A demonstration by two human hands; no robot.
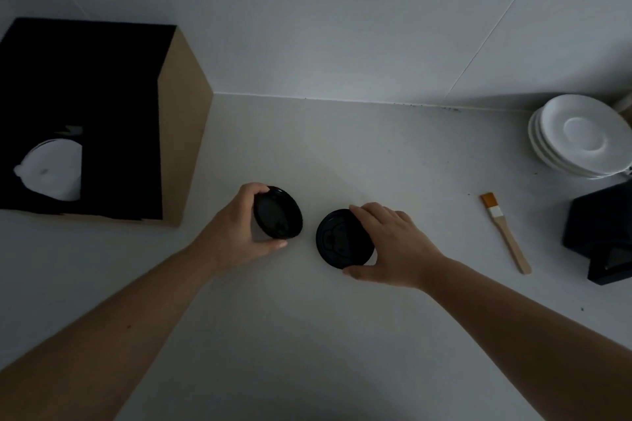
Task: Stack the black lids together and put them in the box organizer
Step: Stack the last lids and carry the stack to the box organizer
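Gripping of two black lids, one in each hand, above a white counter (342, 335).

One lid (277, 213) is pinched by its rim between thumb and fingers of the left hand (239, 232) and is tilted; the other lid (343, 238) is clasped at its rim by the curled right hand (396, 243), and whether it rests on the counter cannot be told. The two lids are held just beside each other, apart, near the counter's middle. A box (184, 133), dark inside with white lids (51, 169) seen in it, is set at the left edge. Saucers (581, 137) are stacked at the far right corner; a brush (506, 232) and a black holder (602, 236) are laid toward the right edge.
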